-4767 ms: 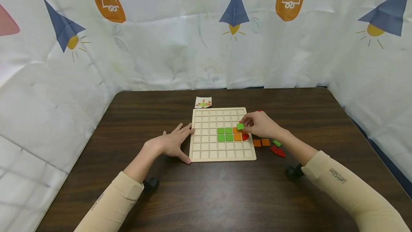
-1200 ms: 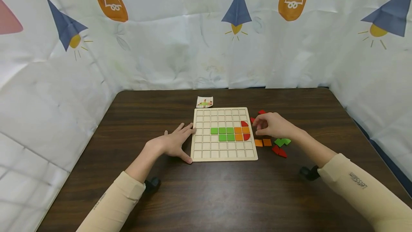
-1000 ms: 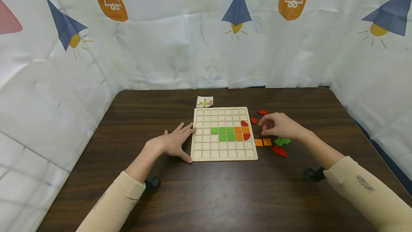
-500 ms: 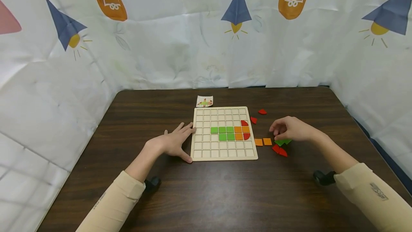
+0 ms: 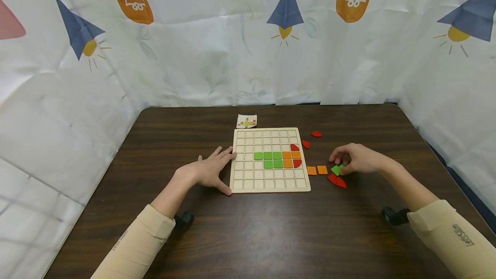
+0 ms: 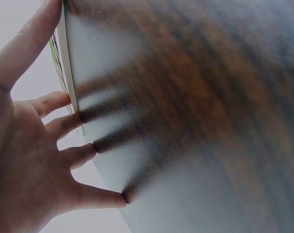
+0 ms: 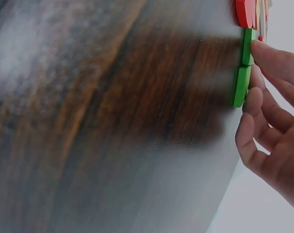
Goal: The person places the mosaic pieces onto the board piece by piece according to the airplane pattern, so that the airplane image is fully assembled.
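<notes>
Green tiles (image 5: 335,170) beside right hand (image 5: 359,158).

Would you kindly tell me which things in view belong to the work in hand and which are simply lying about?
Likely belong:
wooden grid board, left hand at its edge
coloured tiles set on it
loose green tiles, right hand at them
loose orange tiles
loose red pieces
small pattern card

Surroundings only:
printed curtain, backdrop
dark table, merely the surface

The right fingers (image 5: 336,153) partly hide a green tile (image 5: 341,167), and the card (image 5: 246,121) is too small to read.
</notes>
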Motion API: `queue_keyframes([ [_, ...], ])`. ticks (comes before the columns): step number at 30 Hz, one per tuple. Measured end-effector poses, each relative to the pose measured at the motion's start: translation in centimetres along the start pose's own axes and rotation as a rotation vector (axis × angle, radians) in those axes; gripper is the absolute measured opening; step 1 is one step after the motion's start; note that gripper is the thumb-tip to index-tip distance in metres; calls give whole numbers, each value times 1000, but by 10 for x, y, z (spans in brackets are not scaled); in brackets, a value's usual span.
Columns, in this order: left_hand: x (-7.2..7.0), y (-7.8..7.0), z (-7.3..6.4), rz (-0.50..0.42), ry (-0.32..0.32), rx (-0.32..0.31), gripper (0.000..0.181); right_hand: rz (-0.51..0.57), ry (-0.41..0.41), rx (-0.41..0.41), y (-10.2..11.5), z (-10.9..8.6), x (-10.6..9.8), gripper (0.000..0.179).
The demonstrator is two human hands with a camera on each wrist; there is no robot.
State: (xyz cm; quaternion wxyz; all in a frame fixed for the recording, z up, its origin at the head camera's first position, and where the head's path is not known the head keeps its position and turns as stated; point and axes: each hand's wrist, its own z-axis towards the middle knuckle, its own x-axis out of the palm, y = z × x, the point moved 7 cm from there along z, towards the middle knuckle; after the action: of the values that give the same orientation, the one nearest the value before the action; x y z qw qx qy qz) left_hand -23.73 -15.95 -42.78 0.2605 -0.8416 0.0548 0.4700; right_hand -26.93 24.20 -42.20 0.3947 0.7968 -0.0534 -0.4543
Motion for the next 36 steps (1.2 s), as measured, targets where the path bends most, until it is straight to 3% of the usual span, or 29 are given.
queue_keyframes([
  [24,0,-1,0,-1,-4,4,117,-101,-114,-7,-6,9,-2,20],
  [36,1,1,1,6,-1,0,118,-106,-139,-34,5,10,-2,17],
])
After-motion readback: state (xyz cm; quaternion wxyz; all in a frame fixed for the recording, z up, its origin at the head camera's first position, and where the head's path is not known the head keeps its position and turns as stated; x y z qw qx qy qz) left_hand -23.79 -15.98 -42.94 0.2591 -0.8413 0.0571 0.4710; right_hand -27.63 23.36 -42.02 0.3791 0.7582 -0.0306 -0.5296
